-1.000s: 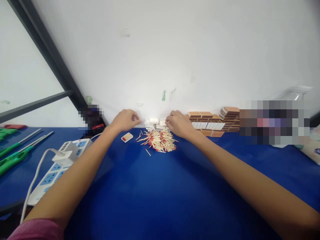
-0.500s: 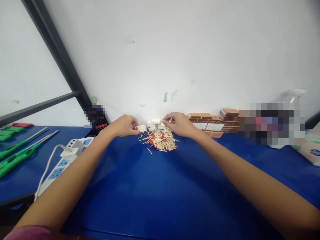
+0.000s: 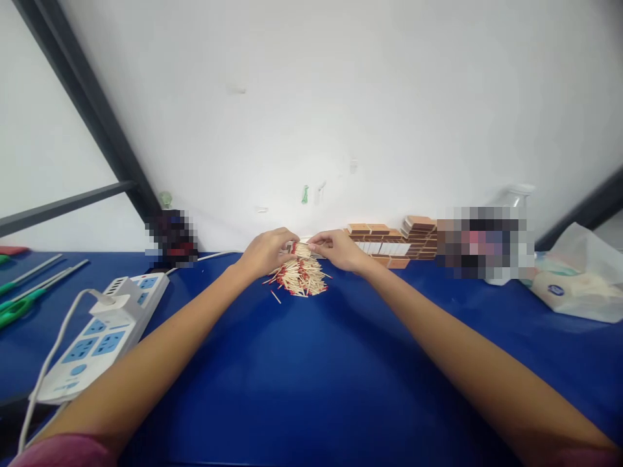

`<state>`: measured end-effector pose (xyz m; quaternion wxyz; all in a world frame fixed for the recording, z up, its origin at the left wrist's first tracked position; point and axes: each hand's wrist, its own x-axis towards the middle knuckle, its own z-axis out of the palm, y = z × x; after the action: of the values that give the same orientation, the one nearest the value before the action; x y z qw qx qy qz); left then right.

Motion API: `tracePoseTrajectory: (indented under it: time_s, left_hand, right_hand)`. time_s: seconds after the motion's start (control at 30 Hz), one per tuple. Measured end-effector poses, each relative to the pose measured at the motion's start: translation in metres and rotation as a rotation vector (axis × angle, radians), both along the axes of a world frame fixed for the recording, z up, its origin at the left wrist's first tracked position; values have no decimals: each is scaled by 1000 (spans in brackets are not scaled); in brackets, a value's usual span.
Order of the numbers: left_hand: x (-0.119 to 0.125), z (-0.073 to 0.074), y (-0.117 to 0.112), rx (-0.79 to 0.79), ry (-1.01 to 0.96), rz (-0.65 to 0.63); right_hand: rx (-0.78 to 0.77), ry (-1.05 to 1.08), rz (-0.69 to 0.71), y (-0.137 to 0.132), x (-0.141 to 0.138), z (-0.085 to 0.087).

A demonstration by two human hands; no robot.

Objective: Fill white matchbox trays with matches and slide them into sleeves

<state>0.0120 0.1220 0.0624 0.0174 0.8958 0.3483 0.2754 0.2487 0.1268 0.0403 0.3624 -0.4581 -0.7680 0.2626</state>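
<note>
Over the far part of the blue table, my left hand (image 3: 270, 251) is closed on the left, red-headed end of a bundle of matches (image 3: 302, 249). From the other side, my right hand (image 3: 338, 250) pinches with thumb and fingers at the bundle's right end. A white edge of what looks like a matchbox tray (image 3: 305, 239) shows there, mostly hidden by fingers and matches. Just below both hands lies a loose pile of red-tipped matches (image 3: 302, 280). One single match (image 3: 276, 297) lies apart at the pile's lower left.
Brown matchboxes (image 3: 421, 239) are stacked against the wall at right, with a row of white ones among them. A power strip (image 3: 104, 337) with a plugged-in white cable lies at left, near green-handled tools (image 3: 24, 305). A tissue pack (image 3: 577, 288) lies far right.
My left hand has carried the match bundle rightward to meet my right hand, above the pile. The camera view has turned a little to the right.
</note>
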Motion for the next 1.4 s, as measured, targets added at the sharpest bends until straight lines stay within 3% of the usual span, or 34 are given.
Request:
tracePoseTrajectory:
  time_s: [0.23,0.53,0.8,1.03,1.17,1.3,1.4]
  left_hand:
    - [-1,-13,9,11,0,31]
    - [-1,-16,4,-4,-21,19]
    - [-2,-10,1,87,-84,32]
    - [0,8,-16,183,-171,8]
    - [3,12,-37,88,-267,-36]
    - [6,2,-65,-198,-365,-50]
    - [5,-14,-89,-217,-308,-61]
  right_hand:
    - [155,-67,-68,-4,-3,4]
    - [408,-151,-113,-26,-7,-4]
    - [541,-223,-121,-38,-9,-4]
    - [774,-295,-162,-54,-7,13]
    - [691,-166,-147,-67,-5,19]
    - [382,-31,-143,-79,2,16]
    - [152,-68,-68,-93,9,9]
